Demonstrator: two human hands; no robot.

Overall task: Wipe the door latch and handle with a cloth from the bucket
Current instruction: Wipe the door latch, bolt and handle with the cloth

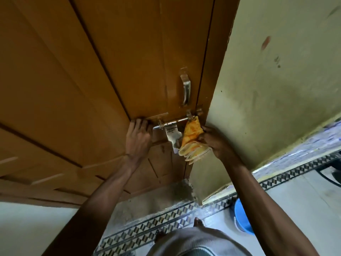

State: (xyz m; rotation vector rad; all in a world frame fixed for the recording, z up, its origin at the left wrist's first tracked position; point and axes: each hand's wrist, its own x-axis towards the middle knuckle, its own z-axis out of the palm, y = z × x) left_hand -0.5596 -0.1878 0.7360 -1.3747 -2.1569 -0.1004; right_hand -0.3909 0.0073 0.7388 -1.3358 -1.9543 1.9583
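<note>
A brown wooden door fills the upper left. On it a silver pull handle stands above a metal sliding latch, whose flat hasp hangs down. My right hand grips a folded yellow-orange cloth and presses its top end against the right end of the latch bolt. My left hand rests flat against the door just left of the latch, its fingers curled at the panel's ledge and empty.
A stained pale-green wall stands right of the door frame. A blue bucket sits on the floor at lower right, partly hidden by my right forearm. Patterned tile border runs across the floor, with my foot on it.
</note>
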